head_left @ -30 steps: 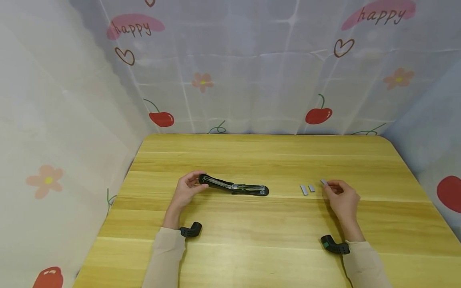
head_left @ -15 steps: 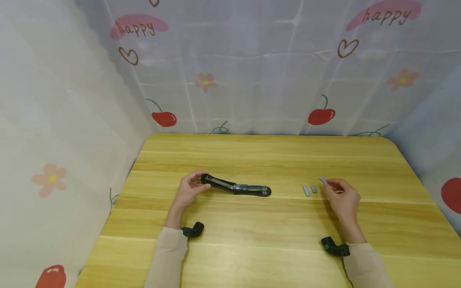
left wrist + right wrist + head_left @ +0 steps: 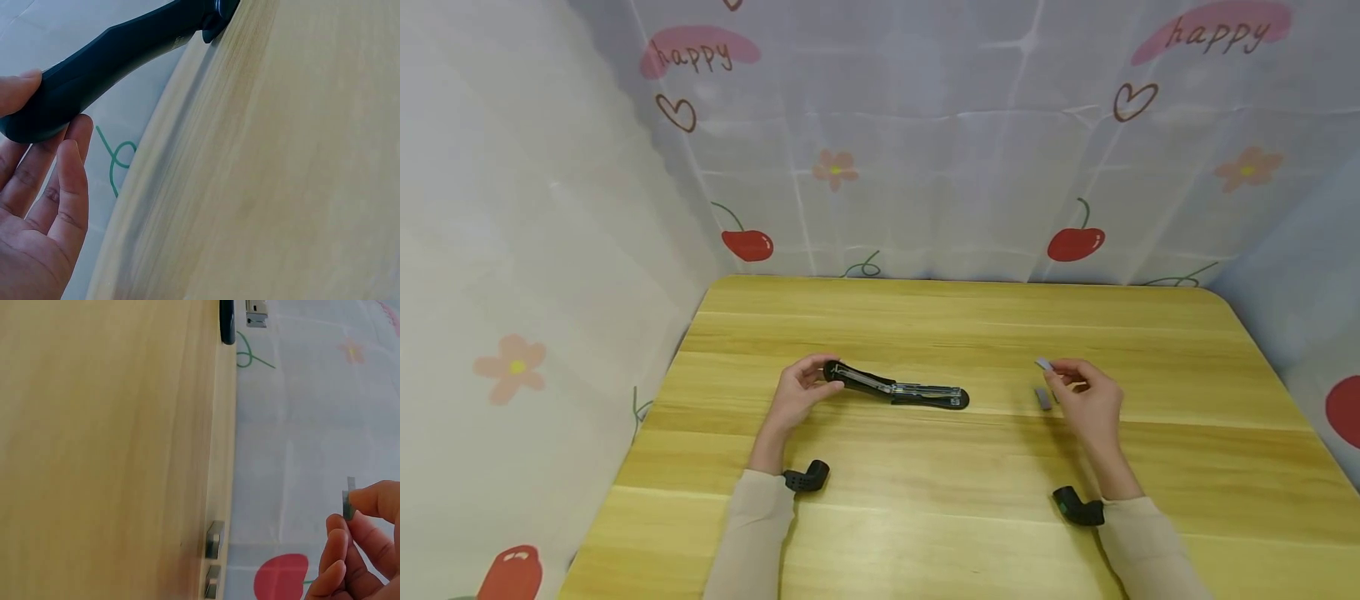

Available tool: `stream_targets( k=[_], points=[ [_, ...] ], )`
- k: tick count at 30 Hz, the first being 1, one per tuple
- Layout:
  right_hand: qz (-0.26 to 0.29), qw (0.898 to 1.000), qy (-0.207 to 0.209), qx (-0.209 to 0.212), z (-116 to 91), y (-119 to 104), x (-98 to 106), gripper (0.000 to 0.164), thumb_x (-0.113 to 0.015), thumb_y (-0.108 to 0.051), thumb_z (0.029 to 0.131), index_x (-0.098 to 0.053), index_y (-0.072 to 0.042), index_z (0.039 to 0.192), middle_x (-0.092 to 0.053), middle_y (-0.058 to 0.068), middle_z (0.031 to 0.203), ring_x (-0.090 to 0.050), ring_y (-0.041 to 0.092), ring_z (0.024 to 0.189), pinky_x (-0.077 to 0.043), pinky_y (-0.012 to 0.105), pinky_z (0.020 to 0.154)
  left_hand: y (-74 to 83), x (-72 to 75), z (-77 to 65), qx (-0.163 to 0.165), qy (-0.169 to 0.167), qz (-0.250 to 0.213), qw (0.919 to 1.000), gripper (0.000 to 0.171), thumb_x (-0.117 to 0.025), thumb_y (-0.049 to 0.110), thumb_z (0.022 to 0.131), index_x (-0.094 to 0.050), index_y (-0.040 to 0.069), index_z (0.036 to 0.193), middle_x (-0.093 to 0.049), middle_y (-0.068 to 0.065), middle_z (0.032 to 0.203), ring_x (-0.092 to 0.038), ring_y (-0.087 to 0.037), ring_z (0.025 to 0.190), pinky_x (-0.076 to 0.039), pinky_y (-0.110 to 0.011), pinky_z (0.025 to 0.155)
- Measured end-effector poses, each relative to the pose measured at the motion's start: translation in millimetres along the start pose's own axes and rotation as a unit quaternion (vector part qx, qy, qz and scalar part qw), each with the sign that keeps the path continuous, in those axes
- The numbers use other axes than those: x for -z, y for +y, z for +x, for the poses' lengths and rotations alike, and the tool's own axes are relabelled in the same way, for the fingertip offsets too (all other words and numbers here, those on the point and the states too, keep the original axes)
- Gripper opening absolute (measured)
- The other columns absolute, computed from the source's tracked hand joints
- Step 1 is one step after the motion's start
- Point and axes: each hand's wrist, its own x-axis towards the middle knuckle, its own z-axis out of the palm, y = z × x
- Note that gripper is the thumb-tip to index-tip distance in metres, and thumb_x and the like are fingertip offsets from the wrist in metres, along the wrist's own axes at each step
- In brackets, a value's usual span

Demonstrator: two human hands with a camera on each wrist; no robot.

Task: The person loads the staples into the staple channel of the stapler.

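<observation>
A black stapler [image 3: 891, 387] lies folded wide open, its metal channel and spring showing. My left hand [image 3: 797, 390] holds the raised left end between thumb and fingers; the other end rests on the table. In the left wrist view the smooth black back of the stapler [image 3: 100, 69] shows, thumb on top and fingers beneath. My right hand [image 3: 1088, 400] pinches a small grey strip of staples [image 3: 1044, 364] between thumb and fingertips, above the table. Below it lies another staple strip [image 3: 1042, 398], with a shorter one partly hidden behind the fingers. Both strips [image 3: 215, 539] show in the right wrist view.
The wooden table [image 3: 925, 500] has rounded far corners. A patterned curtain [image 3: 925, 150] with cherries and flowers hangs right behind its far edge. Black wrist cameras [image 3: 807, 477] sit on both wrists.
My right hand has moved left with its staple strip, now over the two strips on the table. My left hand keeps holding the stapler in place. The head view has shifted slightly.
</observation>
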Motion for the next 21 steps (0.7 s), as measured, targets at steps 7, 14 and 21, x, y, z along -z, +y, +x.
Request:
stream_targets(
  k=[7, 14, 21],
  points=[
    [0.013, 0.999, -0.027, 0.018, 0, -15, -18, 0.009, -0.074, -0.005, 0.085, -0.075, -0.002, 0.093, -0.070, 0.015, 0.081, -0.052, -0.007, 0.067, -0.039, 0.010, 0.058, -1.3, 1.0, 3.0, 0.004, -0.010, -0.006, 0.9999, 0.046, -0.070, -0.001, 0.087, -0.056, -0.004, 0.132, -0.054, -0.022, 0.134, -0.058, -0.013, 0.099, -0.050, -0.022, 0.078],
    [0.029, 0.997, -0.060, 0.041, -1, -25, -36, 0.008, -0.075, -0.007, 0.084, -0.076, -0.004, 0.092, -0.071, 0.013, 0.082, -0.052, -0.005, 0.068, -0.039, 0.013, 0.056, -2.2, 0.8, 2.0, -0.006, -0.005, -0.012, 0.9999, 0.046, -0.071, 0.002, 0.087, -0.057, -0.004, 0.131, -0.057, -0.022, 0.128, -0.060, -0.008, 0.095, -0.051, -0.022, 0.075],
    [0.037, 0.993, -0.103, 0.053, -5, -37, -52, 0.009, -0.076, -0.006, 0.083, -0.075, -0.006, 0.092, -0.071, 0.010, 0.083, -0.053, -0.003, 0.070, -0.040, 0.017, 0.057, -1.3, -0.6, -0.2, -0.015, 0.001, -0.015, 0.9998, 0.044, -0.073, 0.003, 0.085, -0.060, -0.001, 0.127, -0.061, -0.019, 0.124, -0.061, -0.010, 0.094, -0.052, -0.023, 0.075]
  ],
)
